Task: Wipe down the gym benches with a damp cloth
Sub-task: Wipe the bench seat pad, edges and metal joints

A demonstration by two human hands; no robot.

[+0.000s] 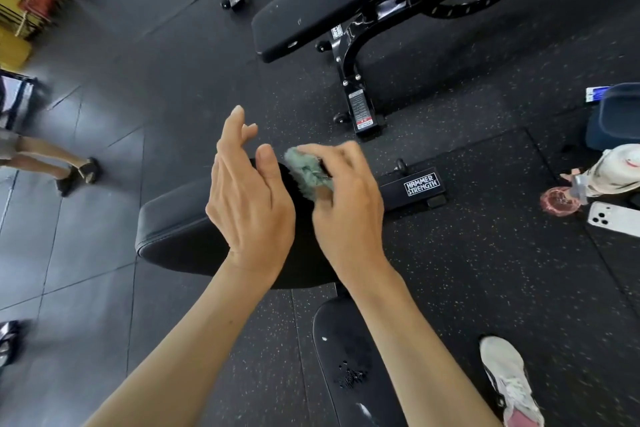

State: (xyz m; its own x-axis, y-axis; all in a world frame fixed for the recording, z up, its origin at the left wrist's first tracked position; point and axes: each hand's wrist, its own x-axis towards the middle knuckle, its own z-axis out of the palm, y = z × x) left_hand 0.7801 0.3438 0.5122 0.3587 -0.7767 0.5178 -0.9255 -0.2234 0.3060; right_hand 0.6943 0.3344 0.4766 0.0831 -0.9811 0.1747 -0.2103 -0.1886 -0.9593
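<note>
DESK: What are the hands doing?

PHOTOGRAPHER: The right hand (346,208) grips a bunched grey-green cloth (306,173), its fingers curled over the top of it. The left hand (249,198) is just to its left, turned edge-on with its fingers straight and thumb raised, holding nothing.

DESK: And the bench?

PHOTOGRAPHER: The black padded bench (173,229) lies directly beneath both hands, with its rounded end jutting out to the left of the left hand. The cloth sits over the pad's far edge. I cannot tell whether it touches the pad, because the right hand covers that spot.

DESK: What surrounds them?

PHOTOGRAPHER: Just right of the right hand's knuckles is a black base bar (420,185) labelled "HAMMER STRENGTH". Well beyond the fingertips stands a second bench (346,0), its black pad flecked with white scuffs. Under the right forearm runs a narrower seat pad (349,367), also marked white, and a pale trainer (509,381) is beside it. Far right of the right hand, a white phone (614,218) lies on the speckled rubber floor (467,270). Far left of the left hand are a bystander's bare legs (52,159).
</note>
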